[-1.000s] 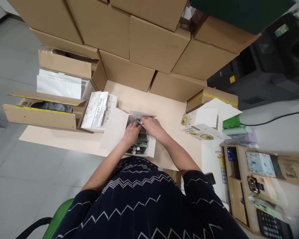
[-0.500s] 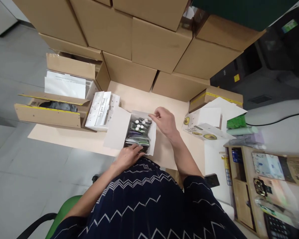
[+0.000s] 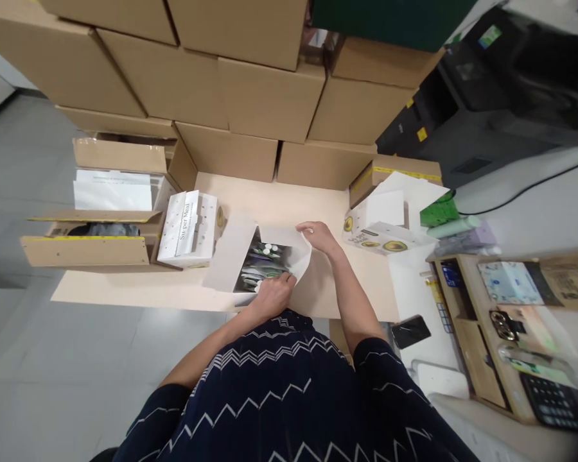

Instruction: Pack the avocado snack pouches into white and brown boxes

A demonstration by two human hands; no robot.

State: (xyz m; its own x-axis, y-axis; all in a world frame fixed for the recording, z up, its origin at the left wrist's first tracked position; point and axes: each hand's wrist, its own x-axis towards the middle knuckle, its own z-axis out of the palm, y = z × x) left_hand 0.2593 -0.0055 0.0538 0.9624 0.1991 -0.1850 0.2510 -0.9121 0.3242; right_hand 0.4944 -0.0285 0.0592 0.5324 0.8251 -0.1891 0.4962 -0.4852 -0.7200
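An open white carton (image 3: 231,256) sits near the table's front edge, its wide lid lying out to the left. Spouted pouches (image 3: 264,263) with white caps stand packed inside it; some are dark, some greenish. My left hand (image 3: 273,298) is curled over the carton's near right corner, closed on the side wall and partly covering the pouches. At the far right corner, my right hand (image 3: 319,238) pinches the upper edge of the same side, which bows outward.
Left of the carton stand a closed "Super Meal" box (image 3: 192,228) and open brown cartons (image 3: 91,251). Another white box (image 3: 385,237) with avocado prints is at the right. Stacked brown boxes (image 3: 270,96) wall off the back. A phone (image 3: 411,332) lies at the right.
My left hand has moved right from above the pouches to the carton's right edge. My right hand has taken hold of the far right edge, and that side now bends outward.
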